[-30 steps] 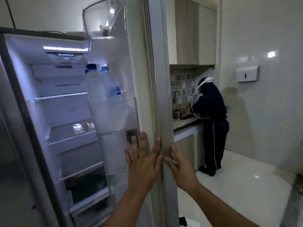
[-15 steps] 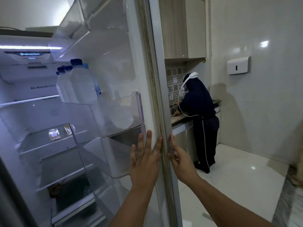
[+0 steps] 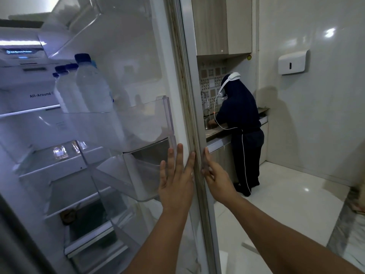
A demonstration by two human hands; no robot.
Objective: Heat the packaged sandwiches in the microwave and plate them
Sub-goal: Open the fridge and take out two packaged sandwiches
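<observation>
The fridge door (image 3: 189,80) stands open, edge-on in front of me. My left hand (image 3: 175,180) lies flat on the door's inner side with straight fingers, beside the clear door bins (image 3: 150,123). On the outer side, my right hand (image 3: 215,175) touches the door's edge, and its fingers look mostly straight. Lit white shelves (image 3: 59,163) of the fridge interior fill the left. No sandwiches or microwave are in view.
Water bottles (image 3: 92,89) with blue caps stand in the upper door bin. Another person (image 3: 241,125) in dark clothes stands at a sink counter at the back right. A white dispenser (image 3: 292,62) hangs on the right wall. Glossy white floor lies to the right.
The door has swung wider open, and more of the fridge interior and door bins now shows. Both hands have stayed on the door's edge.
</observation>
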